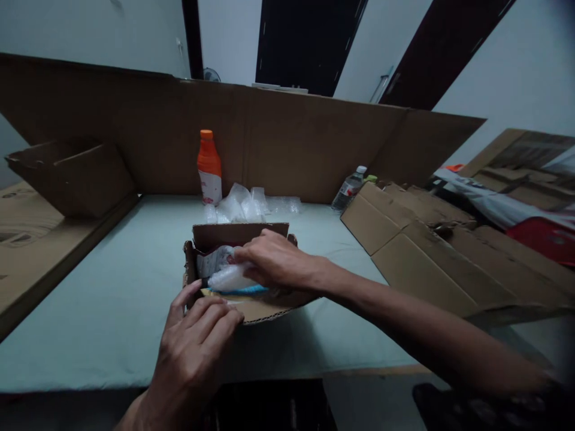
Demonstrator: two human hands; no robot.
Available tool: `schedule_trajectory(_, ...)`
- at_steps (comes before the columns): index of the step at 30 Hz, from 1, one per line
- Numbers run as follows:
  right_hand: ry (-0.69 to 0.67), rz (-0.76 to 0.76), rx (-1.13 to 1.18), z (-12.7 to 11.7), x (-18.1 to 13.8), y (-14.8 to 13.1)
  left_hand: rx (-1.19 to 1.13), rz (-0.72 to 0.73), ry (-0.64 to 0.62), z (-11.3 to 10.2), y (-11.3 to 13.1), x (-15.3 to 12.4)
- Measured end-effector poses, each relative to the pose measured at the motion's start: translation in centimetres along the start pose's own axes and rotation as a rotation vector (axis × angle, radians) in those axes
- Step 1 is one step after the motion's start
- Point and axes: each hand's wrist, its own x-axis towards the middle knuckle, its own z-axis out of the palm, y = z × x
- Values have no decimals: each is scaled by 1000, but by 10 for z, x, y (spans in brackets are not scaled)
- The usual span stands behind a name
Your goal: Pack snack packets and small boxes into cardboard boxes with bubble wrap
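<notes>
A small open cardboard box (pixel 265 308) stands near the front of the table, its far flap raised. My left hand (pixel 197 335) grips the box at its near left corner, fingers over the near wall and thumb at the left side. Reaching in from the right, my right hand (pixel 281 260) is closed on bubble wrap (pixel 229 278) inside the box; its fingertips are partly hidden. Beside that wrap lies a whitish printed item (pixel 213 260), and something blue (pixel 251 290) shows beneath. The box's bottom is out of sight.
More bubble wrap (pixel 245 205) lies behind the box, beside an orange-capped bottle (pixel 209 170). A clear bottle (pixel 349 189) leans at the back right near folded cardboard (pixel 417 257). An open carton (pixel 90 179) sits left. A tall cardboard panel (pixel 291 143) borders the back.
</notes>
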Motion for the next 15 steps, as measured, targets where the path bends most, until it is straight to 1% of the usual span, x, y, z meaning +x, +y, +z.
schedule_trajectory(1, -62, -11, -58, 8, 8, -2, -2, 2, 5, 0, 0, 0)
schedule_trajectory(3, -126, -26, -115, 23, 19, -4, -8, 6, 19, 1, 1, -1)
schedule_trajectory(6, -153, -41, -150, 40, 25, -5, -21, 0, 25, 3, 1, -3)
schedule_trajectory(8, -132, -38, -163, 40, 23, -4, -35, -14, 33, 4, 2, -3)
schedule_trajectory(9, -96, -36, -166, 36, 19, -3, -45, -31, 59, 4, 3, -3)
schedule_trajectory(11, 34, -19, -149, 23, 5, 4, -61, -110, 164, 2, 6, -4)
schedule_trajectory(13, 236, 49, -82, 9, -21, 16, -75, -240, 296, -3, 7, -8)
schedule_trajectory(15, 479, 195, 45, 2, -57, 31, -123, -424, 390, -7, 4, -16)
